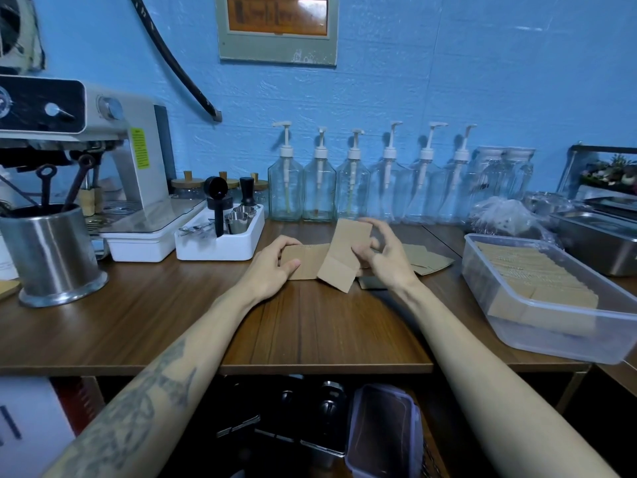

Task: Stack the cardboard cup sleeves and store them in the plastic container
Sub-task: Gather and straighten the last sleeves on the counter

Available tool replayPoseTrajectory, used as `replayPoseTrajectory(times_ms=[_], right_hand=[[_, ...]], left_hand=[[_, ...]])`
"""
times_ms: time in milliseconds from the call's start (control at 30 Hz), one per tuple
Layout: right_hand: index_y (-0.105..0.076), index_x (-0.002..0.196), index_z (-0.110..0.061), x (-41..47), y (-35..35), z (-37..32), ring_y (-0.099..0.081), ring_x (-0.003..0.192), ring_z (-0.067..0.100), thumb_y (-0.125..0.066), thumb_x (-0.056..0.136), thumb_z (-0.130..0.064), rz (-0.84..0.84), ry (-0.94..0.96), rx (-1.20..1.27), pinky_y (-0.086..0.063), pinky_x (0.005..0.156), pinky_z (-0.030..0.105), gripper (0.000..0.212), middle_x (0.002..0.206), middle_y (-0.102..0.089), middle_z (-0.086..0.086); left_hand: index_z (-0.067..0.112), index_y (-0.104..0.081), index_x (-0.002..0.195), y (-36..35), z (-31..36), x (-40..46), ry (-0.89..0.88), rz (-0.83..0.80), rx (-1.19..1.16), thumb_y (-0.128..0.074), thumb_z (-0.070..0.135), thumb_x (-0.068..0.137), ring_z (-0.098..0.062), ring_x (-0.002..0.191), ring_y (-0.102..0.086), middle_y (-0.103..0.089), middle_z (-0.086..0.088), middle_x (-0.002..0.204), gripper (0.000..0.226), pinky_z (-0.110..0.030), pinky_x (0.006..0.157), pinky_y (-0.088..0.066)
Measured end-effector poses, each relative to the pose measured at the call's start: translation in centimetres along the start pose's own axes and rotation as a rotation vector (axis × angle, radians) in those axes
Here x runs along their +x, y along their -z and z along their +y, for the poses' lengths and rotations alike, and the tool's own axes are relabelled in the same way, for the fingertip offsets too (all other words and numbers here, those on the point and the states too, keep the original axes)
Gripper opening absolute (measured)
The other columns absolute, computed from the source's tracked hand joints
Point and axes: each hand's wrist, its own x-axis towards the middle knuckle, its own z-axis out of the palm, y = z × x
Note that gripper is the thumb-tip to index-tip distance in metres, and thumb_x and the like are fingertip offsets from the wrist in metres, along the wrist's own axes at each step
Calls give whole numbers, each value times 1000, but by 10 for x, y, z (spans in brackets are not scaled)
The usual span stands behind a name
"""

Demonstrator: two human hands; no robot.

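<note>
1. My left hand (272,262) grips a flat cardboard cup sleeve (305,260) at its left end, thumb over the top and fingers curled round the edge, holding it low over the tabletop (310,326).
2. My right hand (382,257) pinches a second sleeve (346,253), which stands tilted with its upper end toward the wall and its lower end overlapping the right part of the first one; the remaining fingers are spread and loosely bent.
3. More loose sleeves (427,260) lie flat on the tabletop just behind and to the right of my right hand, partly hidden by it.
4. The clear plastic container (551,336) sits at the right side of the tabletop, well apart from my hands, with a row of stacked sleeves (531,274) packed inside on edge.
5. Along the blue wall stands a line of clear pump bottles (353,181).
6. To the left are a white tray of coffee tools (220,243), a steel utensil holder (51,257) and an espresso machine (103,139).
7. Steel pans (593,239) sit behind the container.
</note>
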Motion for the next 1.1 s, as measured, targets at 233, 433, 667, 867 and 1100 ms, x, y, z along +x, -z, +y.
replayPoseTrajectory(times_ms=[233,433,667,867,1100], right_hand=[[-54,106,-10,7,8,1,-60,57,5,-68,88,1,183,-44,-31,-48,61,23,25,67,-65,-5],[-35,144,-26,-5,-2,12,-67,80,19,-74,84,-12,2,64,-510,-54,82,35,73,95,-64,3],[-40,149,-13,-7,-13,12,-49,115,25,-62,94,-38,-30,215,-942,-44,98,40,65,115,-43,1],[-13,157,-32,-7,-14,11,-48,99,17,-65,94,-24,-144,238,-784,-44,93,33,83,121,-39,1],[-47,138,-31,-5,-15,16,-46,108,21,-61,94,-34,-139,355,-965,-40,94,37,47,113,-50,-2]], left_hand=[[35,-56,116,0,-2,2,22,-6,-25,-50,20,101,-17,107,-59,-64,6,114,22,-42,96,-49],[36,-56,115,-1,2,1,30,-25,-32,-38,27,105,-12,112,-54,-62,10,116,22,-32,93,-41],[35,-50,121,-2,6,-2,19,-98,-50,-62,38,94,-9,107,-58,-60,11,116,30,-35,94,-50],[42,-48,123,-1,4,-3,-54,-97,0,-61,21,94,-24,107,-59,-60,3,118,39,-44,95,-49],[42,-53,124,-2,7,-3,-51,-96,-66,-63,26,93,-12,109,-59,-61,11,121,36,-30,89,-48]])
